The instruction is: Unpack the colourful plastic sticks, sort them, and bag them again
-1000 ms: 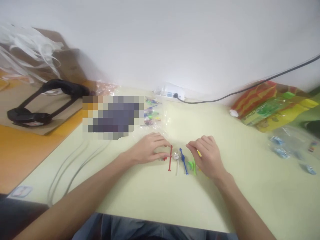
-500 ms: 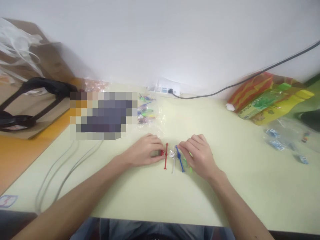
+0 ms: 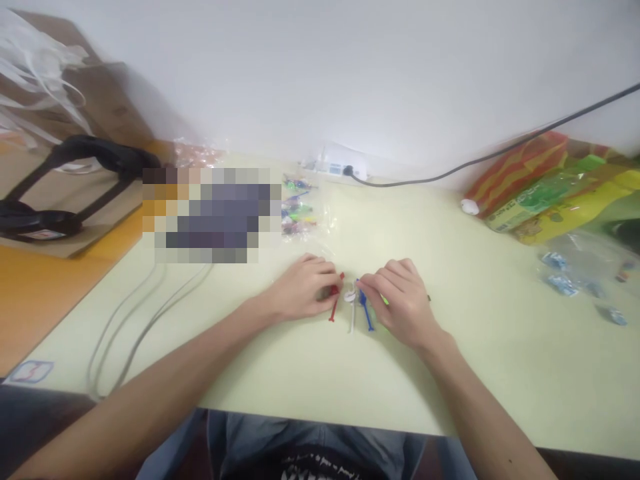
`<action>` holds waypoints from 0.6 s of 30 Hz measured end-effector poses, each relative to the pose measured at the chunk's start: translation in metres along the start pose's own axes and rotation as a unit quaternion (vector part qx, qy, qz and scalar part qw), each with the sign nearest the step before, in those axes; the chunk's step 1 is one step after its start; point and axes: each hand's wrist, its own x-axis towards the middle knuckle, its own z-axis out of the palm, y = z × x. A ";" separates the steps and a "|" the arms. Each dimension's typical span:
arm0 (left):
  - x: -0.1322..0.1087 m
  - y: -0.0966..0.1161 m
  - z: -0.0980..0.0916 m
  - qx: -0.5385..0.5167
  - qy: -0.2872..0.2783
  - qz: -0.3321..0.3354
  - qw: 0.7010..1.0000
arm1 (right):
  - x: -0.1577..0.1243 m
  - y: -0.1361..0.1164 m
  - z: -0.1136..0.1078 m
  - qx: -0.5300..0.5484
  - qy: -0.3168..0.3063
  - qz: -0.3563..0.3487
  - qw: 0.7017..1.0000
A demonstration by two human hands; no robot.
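Small thin plastic pieces lie side by side on the pale yellow-green table (image 3: pixel 310 373): a red piece (image 3: pixel 334 308), a white piece (image 3: pixel 353 313) and a blue piece (image 3: pixel 366 315). My left hand (image 3: pixel 303 292) rests knuckles up just left of them, its fingertips pinched on the upper end of the red piece. My right hand (image 3: pixel 397 303) lies to their right, fingers curled, with fingertips touching the top of the blue and white pieces. A green piece (image 3: pixel 385 301) is mostly hidden under that hand.
A clear bag of colourful small parts (image 3: pixel 299 215) lies behind my hands. A white power strip (image 3: pixel 340 171) with a black cable (image 3: pixel 500 155) sits by the wall. Colourful packets (image 3: pixel 550 197) and clear bags (image 3: pixel 583 277) lie right. Grey cables (image 3: pixel 135 327), a black object (image 3: pixel 70 187) and cardboard lie left.
My right hand has slid left over the green and yellow pieces to the blue one. My left hand keeps its pinch on the red piece, which now lies tilted. The view shifted slightly.
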 end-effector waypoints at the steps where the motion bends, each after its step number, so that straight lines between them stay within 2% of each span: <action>1: 0.000 0.000 0.000 0.003 0.000 0.002 1.000 | 0.000 0.000 0.000 0.002 0.001 0.001 1.000; 10: -0.005 -0.003 -0.007 0.009 0.001 0.024 1.000 | -0.002 0.000 0.007 0.016 0.020 -0.001 1.000; 14: -0.007 -0.006 -0.009 -0.010 0.022 0.010 1.000 | -0.001 -0.004 0.008 0.016 0.031 -0.010 0.999; 18: -0.007 -0.008 -0.011 -0.023 0.045 -0.016 0.999 | 0.001 -0.012 0.008 0.000 0.052 0.016 0.998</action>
